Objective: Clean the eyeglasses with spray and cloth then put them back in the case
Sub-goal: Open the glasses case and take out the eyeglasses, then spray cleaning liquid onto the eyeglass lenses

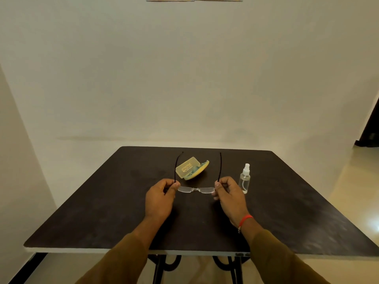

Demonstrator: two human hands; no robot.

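Head camera view: both hands hold rimless eyeglasses (196, 189) above a dark table (102, 212), temples unfolded and pointing away. Left hand (162, 196) and right hand (228, 194) each pinch a hinge corner. An open yellow case (191, 168) lies just beyond; a clear spray bottle (244, 179) stands right. Fingertips near the lenses could smudge them; twisting might strain the thin bridge.

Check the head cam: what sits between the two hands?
The eyeglasses, lenses spanning the gap, held at either end by left hand and right hand. Head view shows it.
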